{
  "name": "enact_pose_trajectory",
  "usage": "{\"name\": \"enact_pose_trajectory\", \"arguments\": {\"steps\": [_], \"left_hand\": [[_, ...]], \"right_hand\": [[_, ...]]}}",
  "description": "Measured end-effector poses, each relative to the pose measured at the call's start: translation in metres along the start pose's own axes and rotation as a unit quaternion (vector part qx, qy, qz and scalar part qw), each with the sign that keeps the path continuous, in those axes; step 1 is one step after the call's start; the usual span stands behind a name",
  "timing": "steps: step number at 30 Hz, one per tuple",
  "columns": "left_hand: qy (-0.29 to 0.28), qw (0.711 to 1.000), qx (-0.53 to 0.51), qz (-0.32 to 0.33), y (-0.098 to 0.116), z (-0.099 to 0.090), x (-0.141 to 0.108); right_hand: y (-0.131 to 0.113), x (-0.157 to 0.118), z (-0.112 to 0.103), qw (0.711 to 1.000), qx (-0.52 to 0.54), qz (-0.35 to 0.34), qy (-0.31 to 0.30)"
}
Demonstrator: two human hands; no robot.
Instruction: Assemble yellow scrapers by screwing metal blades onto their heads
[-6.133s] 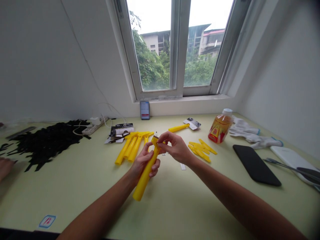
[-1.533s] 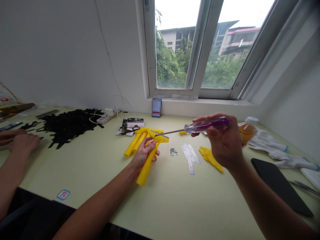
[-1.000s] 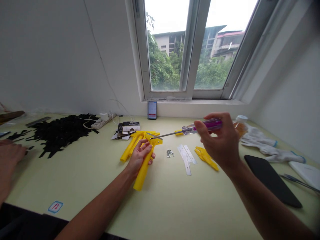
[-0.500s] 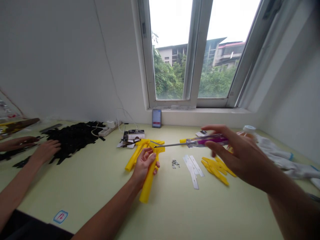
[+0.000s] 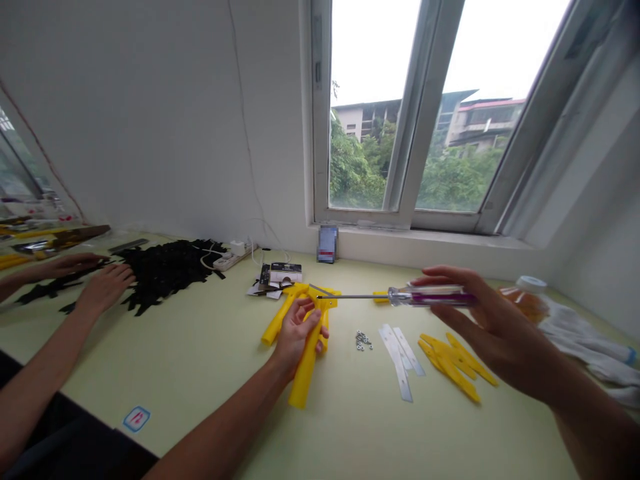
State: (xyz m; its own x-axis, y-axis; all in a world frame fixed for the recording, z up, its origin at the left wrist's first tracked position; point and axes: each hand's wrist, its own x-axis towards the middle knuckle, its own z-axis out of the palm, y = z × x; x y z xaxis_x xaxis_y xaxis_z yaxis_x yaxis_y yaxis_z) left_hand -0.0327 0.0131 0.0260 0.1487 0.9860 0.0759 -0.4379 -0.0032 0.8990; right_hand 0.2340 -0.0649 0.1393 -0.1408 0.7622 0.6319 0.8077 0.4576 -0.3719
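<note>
My left hand [image 5: 297, 337] is shut around the grip of a yellow plastic T-shaped scraper handle [image 5: 306, 373], whose crosspiece sits just above my fingers. My right hand [image 5: 493, 320] holds a screwdriver with a clear purple handle [image 5: 440, 297] level, and its thin steel shaft [image 5: 355, 296] reaches across to the yellow head. The tip is at or just over the crosspiece, but I cannot tell if it touches. More yellow handles [image 5: 277, 321] lie behind my left hand, partly hidden by it.
Small metal nuts [image 5: 363, 341], white strips [image 5: 399, 360] and yellow blades [image 5: 453, 360] lie on the pale green table [image 5: 200, 387]. Farther off are a black scrap pile [image 5: 165, 273], a power strip [image 5: 231, 257], white gloves [image 5: 585, 343] and a co-worker's hands [image 5: 105, 287].
My head has turned, shifting the whole scene. My right hand has swung the screwdriver level, with its tip still at the yellow head. My left hand still grips the handle.
</note>
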Motion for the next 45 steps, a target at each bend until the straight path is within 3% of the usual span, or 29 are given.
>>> {"name": "enact_pose_trajectory", "arguments": {"steps": [3, 7, 11, 15, 19, 23, 27, 31, 35, 39, 43, 45], "left_hand": [[0.002, 1.0, -0.002, 0.004, -0.001, 0.002, -0.002], [0.004, 1.0, -0.002, 0.011, -0.003, 0.003, -0.003], [0.004, 1.0, 0.002, 0.004, -0.006, 0.002, -0.003], [0.007, 1.0, 0.0, 0.018, -0.004, 0.002, -0.003], [0.003, 1.0, -0.002, 0.018, -0.004, 0.003, -0.003], [0.011, 1.0, 0.003, 0.017, -0.005, 0.002, -0.003], [0.009, 1.0, 0.001, 0.018, -0.004, 0.001, -0.001], [0.017, 0.999, 0.001, 0.027, -0.001, 0.002, -0.002], [0.005, 0.999, 0.009, 0.039, -0.001, 0.001, -0.003], [0.009, 0.999, 0.015, 0.043, -0.003, 0.001, -0.002], [0.007, 0.999, 0.02, 0.043, -0.007, 0.001, -0.002], [0.013, 0.999, 0.02, 0.044, -0.007, 0.001, -0.003]], "right_hand": [[0.002, 0.0, -0.002, 0.996, -0.062, 0.057, 0.036], [-0.002, 0.0, -0.003, 1.0, -0.01, 0.015, 0.003], [-0.005, 0.0, -0.001, 0.993, -0.077, 0.077, 0.032], [-0.005, -0.002, -0.002, 1.0, 0.014, 0.002, -0.022], [-0.005, -0.003, -0.002, 0.995, -0.073, 0.058, 0.027], [0.001, -0.003, 0.001, 0.999, 0.024, -0.02, -0.004], [0.008, -0.001, 0.004, 0.996, -0.054, 0.071, 0.018], [0.006, -0.001, 0.002, 0.999, 0.026, 0.007, -0.033], [0.001, 0.0, 0.0, 0.997, -0.028, 0.07, -0.003], [-0.001, -0.001, 0.001, 1.0, 0.027, 0.0, -0.015], [-0.002, -0.003, 0.002, 0.998, -0.022, 0.062, 0.011], [-0.002, -0.004, 0.002, 0.999, 0.001, 0.032, -0.002]]}}
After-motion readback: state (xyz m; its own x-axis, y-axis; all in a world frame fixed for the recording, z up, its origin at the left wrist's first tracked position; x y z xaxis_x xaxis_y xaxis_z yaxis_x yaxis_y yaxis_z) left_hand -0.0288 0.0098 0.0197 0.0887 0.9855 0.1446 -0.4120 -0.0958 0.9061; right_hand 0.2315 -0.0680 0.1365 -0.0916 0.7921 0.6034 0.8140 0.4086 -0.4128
